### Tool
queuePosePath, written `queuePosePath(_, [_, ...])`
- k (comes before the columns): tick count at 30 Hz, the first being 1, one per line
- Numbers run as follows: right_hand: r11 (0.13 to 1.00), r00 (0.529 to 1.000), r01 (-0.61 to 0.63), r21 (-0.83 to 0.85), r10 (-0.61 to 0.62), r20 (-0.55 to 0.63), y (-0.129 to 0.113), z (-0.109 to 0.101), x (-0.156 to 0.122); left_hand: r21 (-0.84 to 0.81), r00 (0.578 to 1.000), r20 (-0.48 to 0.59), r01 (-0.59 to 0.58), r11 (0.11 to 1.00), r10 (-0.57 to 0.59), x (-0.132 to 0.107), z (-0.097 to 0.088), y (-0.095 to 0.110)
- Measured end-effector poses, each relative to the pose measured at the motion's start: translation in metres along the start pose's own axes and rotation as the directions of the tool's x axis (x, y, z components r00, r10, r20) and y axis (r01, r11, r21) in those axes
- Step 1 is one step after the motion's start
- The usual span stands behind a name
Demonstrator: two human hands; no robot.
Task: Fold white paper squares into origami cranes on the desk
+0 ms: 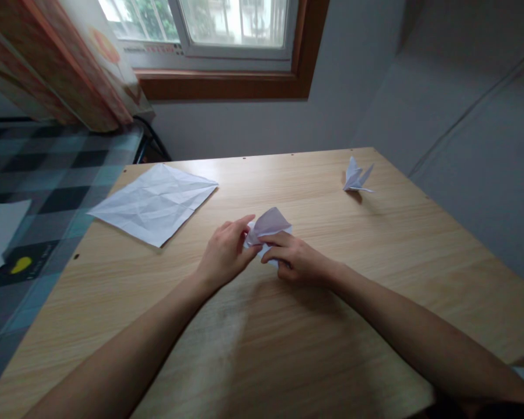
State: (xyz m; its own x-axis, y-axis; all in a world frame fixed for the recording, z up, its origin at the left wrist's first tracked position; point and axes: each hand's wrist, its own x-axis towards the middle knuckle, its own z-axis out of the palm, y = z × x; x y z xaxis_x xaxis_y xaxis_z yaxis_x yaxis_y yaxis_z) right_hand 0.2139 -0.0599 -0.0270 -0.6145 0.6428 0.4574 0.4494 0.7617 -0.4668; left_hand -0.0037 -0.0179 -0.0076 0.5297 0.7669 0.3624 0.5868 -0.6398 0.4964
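Observation:
A small, partly folded piece of white paper (268, 224) lies on the wooden table (375, 250) near its middle. My left hand (225, 251) pinches the paper's left edge between thumb and fingers. My right hand (294, 259) presses down on its lower right part, index finger stretched across it and the other fingers curled. One flap of the paper stands up behind my fingers. Both forearms reach in from the bottom of the view.
A creased, unfolded white sheet (153, 202) lies at the table's far left. A finished folded paper crane (356, 177) stands at the far right. A checkered bed cover (39, 192) is left of the table, with a curtain (70, 64) and a window (218, 35) behind.

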Motion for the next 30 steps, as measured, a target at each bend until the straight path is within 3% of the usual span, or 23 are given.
queuePosePath(7, [0.995,0.996,-0.065,0.07,0.061,0.061,-0.004,-0.004,0.008,-0.036,1.0,0.025,-0.016,0.999,0.017,0.002,-0.002,0.0])
queuePosePath(13, [0.995,0.969,-0.098,0.018,0.091,0.228,-0.012,-0.005,0.022,-0.043,0.996,0.047,-0.078,0.996,0.08,0.001,-0.002,-0.002])
queuePosePath(19, [0.988,0.95,-0.148,0.041,0.131,0.284,-0.015,-0.008,0.02,-0.078,0.999,0.045,-0.01,0.997,0.013,0.003,-0.002,-0.001])
queuePosePath(22, [0.977,0.963,-0.153,0.147,0.114,0.246,-0.011,-0.008,0.018,-0.08,0.998,0.041,0.042,0.996,-0.039,0.004,-0.003,0.0])
queuePosePath(25, [0.951,0.978,-0.187,0.247,0.157,0.136,-0.009,-0.006,0.016,-0.079,0.997,0.037,0.07,0.994,-0.067,0.004,-0.004,0.001])
queuePosePath(30, [0.965,0.975,-0.221,0.144,0.222,0.011,-0.013,-0.001,0.013,-0.08,0.993,0.024,0.118,0.99,-0.116,0.005,-0.005,0.003])
